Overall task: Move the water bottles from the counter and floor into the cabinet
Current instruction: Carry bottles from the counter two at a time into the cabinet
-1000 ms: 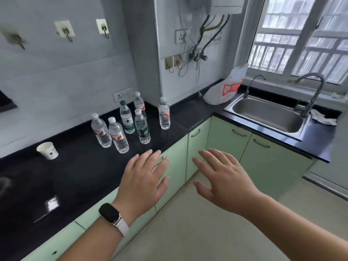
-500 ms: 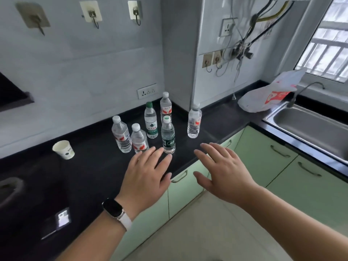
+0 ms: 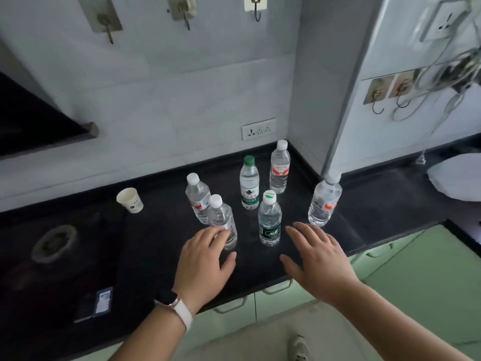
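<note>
Bottles of water (image 3: 249,194), six in all, stand upright on the black counter (image 3: 156,246) as I reach toward them with both hands. My left hand (image 3: 205,259) is loose and flat, holding nothing, its fingertips at the foot of the nearest clear bottle (image 3: 221,220); whether they touch it I cannot tell. My right hand (image 3: 320,261) is spread wide and just as empty, hovering between the dark-labelled bottle (image 3: 270,222) and the bottle standing apart (image 3: 324,200) on the right. Behind them are the green-capped bottle (image 3: 249,178), the red-labelled bottle (image 3: 279,168) by the wall corner and a white-capped bottle (image 3: 197,196) just behind the nearest one. By my reckoning the job has hardly begun: none of the six is lifted, and the pale green cabinet doors (image 3: 416,269) below the counter are shut. A door needs opening, all six need carrying, and any bottles on the floor lie outside this view. A paper cup (image 3: 130,200) sits well apart on the left.
</note>
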A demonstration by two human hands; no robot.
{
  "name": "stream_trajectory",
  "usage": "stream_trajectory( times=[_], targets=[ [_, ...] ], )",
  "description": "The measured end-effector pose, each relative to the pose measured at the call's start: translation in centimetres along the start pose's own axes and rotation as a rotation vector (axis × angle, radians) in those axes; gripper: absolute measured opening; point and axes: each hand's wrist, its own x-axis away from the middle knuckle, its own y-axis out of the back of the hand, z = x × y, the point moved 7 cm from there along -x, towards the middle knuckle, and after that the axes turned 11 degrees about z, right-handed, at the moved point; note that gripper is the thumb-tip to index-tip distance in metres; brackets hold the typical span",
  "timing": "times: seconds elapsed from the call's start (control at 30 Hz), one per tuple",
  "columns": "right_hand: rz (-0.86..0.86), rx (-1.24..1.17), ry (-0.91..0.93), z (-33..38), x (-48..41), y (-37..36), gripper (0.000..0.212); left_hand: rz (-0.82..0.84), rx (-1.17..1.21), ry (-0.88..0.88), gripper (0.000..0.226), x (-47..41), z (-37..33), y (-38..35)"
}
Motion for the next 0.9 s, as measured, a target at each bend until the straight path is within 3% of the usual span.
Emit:
stream_trajectory(
  times=[0.17,0.3,0.47,0.6,0.9],
  targets=[
    [0.109,-0.188,-0.025,-4.2,-4.6,-2.5,0.071,0.0,0.173,0.291,0.037,-1.7,1.9,-2.7],
    [0.276,-0.375,-0.044,-6.3,-7.8,-5.4,0.078,0.036,0.346,0.551,0.043,-2.0,3.6,-4.8],
    [0.437,-0.649,-0.123,-7.5,-10.2,-8.5,0.084,0.023,0.929,0.827,0.053,-2.1,5.8,-7.6],
    [0.532,-0.772,-0.136,-7.4,-11.5,-10.6,0.091,0.09,1.051,0.788,0.06,-3.5,7.2,-8.7],
    [0.546,-0.856,-0.21,-7.0,-13.1,-12.6,0.065,0.199,1.108,0.638,0.057,-6.9,9.1,-10.7]
  ],
)
